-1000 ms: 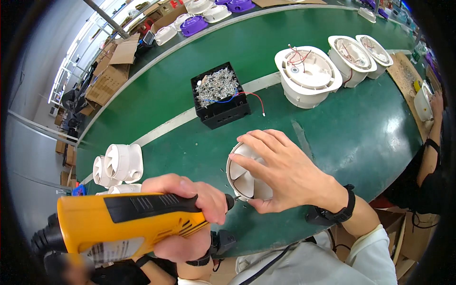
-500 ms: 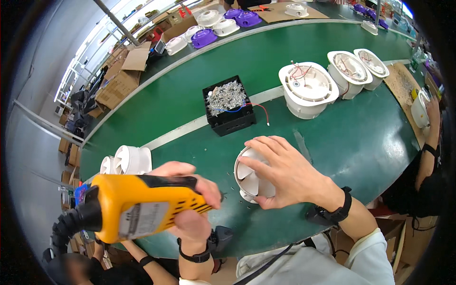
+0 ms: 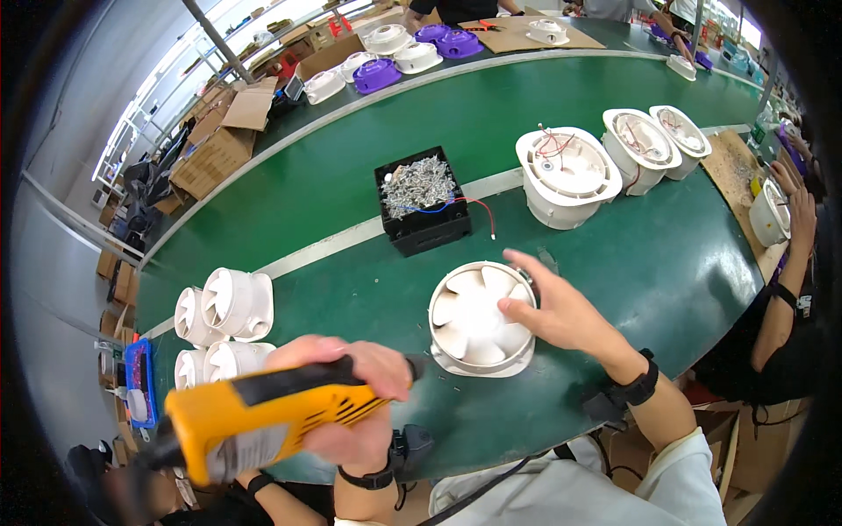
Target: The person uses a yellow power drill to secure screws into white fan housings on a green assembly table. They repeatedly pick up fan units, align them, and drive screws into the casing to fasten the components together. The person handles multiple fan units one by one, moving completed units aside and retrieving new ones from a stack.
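Round white plastic fan unit facing up on green table

Gripping yellow-and-black power tool at 8 o'clock with left hand wrapped tight. Reaching over fan unit's 3 o'clock side with right hand, fingers loosely spread, grasping nothing; contact unclear.

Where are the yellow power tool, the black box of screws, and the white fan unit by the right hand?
Yellow power tool (image 3: 289, 412): head view, side of its yellow casing.
Black box of screws (image 3: 431, 237): head view, its near outer wall.
White fan unit (image 3: 482, 322): head view, hub amid the blades.
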The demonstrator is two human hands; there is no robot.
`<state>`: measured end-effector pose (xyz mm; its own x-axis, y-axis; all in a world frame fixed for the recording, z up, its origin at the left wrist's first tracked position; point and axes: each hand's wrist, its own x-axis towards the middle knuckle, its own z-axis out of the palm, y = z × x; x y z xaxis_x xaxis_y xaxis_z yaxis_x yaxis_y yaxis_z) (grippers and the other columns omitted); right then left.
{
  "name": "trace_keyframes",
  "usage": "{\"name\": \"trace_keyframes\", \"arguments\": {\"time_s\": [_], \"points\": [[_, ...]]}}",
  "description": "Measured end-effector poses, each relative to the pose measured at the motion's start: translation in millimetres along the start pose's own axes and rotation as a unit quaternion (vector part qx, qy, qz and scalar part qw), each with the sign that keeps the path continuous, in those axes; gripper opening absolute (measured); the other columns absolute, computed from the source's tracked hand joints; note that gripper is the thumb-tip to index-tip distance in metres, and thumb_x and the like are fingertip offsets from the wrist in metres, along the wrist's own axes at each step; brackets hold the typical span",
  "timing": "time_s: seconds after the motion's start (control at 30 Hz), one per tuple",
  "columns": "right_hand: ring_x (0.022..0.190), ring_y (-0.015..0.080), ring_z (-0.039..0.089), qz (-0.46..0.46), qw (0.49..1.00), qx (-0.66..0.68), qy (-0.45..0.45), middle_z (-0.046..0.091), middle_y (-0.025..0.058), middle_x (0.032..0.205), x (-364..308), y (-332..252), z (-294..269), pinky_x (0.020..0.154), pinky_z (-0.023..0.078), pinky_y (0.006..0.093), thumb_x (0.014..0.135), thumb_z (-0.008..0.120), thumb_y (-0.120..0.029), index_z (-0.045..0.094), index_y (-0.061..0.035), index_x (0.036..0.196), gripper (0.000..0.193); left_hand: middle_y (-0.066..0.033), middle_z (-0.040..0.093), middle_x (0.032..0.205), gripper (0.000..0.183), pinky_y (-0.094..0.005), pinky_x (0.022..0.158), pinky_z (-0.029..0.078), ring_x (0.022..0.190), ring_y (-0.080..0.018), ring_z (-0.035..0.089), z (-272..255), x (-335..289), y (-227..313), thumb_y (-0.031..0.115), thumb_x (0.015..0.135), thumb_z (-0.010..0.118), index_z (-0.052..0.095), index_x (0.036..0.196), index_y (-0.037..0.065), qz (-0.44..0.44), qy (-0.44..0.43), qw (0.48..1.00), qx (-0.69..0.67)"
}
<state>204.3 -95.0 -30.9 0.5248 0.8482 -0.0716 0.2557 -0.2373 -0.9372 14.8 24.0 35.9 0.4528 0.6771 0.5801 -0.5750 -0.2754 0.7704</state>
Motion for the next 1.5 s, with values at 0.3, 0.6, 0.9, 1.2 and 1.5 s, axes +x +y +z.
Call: {"name": "trace_keyframes", "arguments": {"time_s": [0.3,0.6,0.9,1.2,1.5], "points": [[0.106,0.0357,0.056,0.024,0.995,-0.092,-0.013,0.054,0.0277,0.118,2.5,-7.0,-2.9,0.092,0.043,0.0395,0.084,0.056,-0.035,0.043,0.0057,0.128,0.061,-0.011,0.053,0.061,0.072,-0.0333,0.046,0.044,0.047,-0.0214,0.051,-3.7,-0.7,4.2,0.065,0.081,0.054,0.037,0.109,0.001,0.014,-0.03,0.998,-0.052],[0.105,0.0356,0.056,0.061,0.99,-0.119,-0.033,0.052,0.0268,0.118,2.5,-14.1,-10.9,0.092,0.043,0.0389,0.087,0.051,-0.05,0.046,0.0087,0.126,0.071,-0.0108,0.054,0.064,0.068,-0.0319,0.045,0.043,0.047,-0.0211,0.051,-13.3,2.5,-2.3,0.061,0.081,0.057,0.036,0.108,0.001,0.093,-0.002,0.996,0.015],[0.123,0.0374,0.044,0.226,0.962,0.05,-0.142,0.044,0.0264,0.131,14.7,-4.4,-38.8,0.095,0.042,0.0506,0.087,0.042,-0.064,0.046,0.0063,0.128,0.082,-0.0087,0.063,0.082,0.037,-0.0276,0.057,0.05,0.064,-0.0144,0.06,-22.1,14.1,7.0,0.008,0.074,0.073,0.053,0.104,-0.003,-0.207,-0.032,0.946,0.246],[0.136,0.0423,0.02,0.348,0.91,0.18,-0.139,0.022,0.0267,0.146,5.3,-26.1,-32.1,0.107,0.016,0.0605,0.085,0.04,-0.067,0.024,-0.0119,0.145,0.083,-0.0224,0.065,0.088,0.051,-0.0411,0.072,0.05,0.083,-0.0383,0.064,-7.1,14.5,-34.0,0.02,0.074,0.068,0.053,0.118,0.0,-0.296,-0.188,0.846,0.401],[0.14,0.033,0.015,0.283,0.942,0.151,-0.101,0.019,0.0228,0.149,8.4,-11.3,-0.1,0.112,0.015,0.0406,0.08,0.03,-0.078,0.03,-0.0042,0.143,0.096,-0.0161,0.065,0.079,0.044,-0.0324,0.061,0.05,0.065,-0.0243,0.065,-9.7,10.4,-37.9,0.014,0.071,0.068,0.055,0.11,-0.002,-0.239,-0.149,0.875,0.393]]}}
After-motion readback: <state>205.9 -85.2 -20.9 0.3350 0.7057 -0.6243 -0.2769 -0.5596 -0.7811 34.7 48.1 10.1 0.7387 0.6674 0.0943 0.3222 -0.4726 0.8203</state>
